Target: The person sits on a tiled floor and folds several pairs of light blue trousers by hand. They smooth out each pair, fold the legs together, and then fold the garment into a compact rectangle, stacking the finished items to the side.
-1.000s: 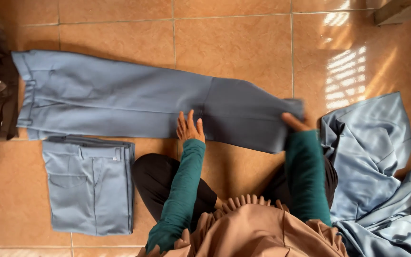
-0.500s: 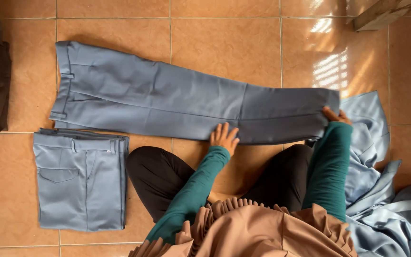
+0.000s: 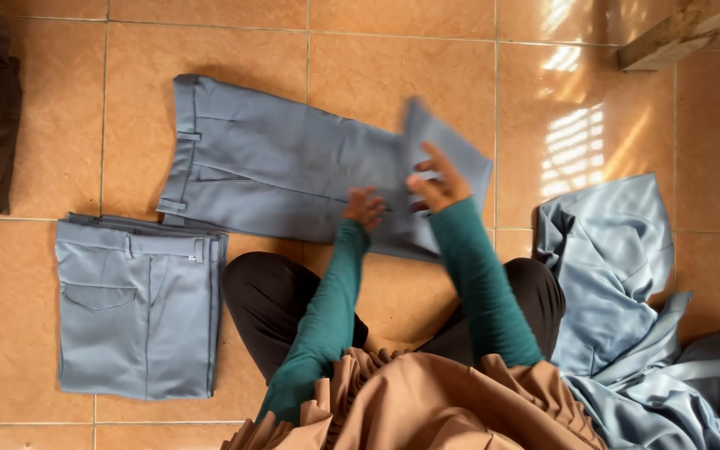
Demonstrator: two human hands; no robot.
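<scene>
On tile floor: right hand (image 3: 433, 185) grips trousers (image 3: 293, 167) hem; left hand (image 3: 366, 206) flat on fold edge.

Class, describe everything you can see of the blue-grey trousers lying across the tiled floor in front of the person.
The blue-grey trousers are of smooth woven cloth, with a waistband, belt loops and a pressed crease. They lie flat across the orange floor tiles, waistband to the left. The leg ends are folded over toward the waist, the flap lifted off the cloth by the right hand, which grips it. The left hand presses on the legs beside the fold. The near edge lies close to the person's dark-clad knees.
</scene>
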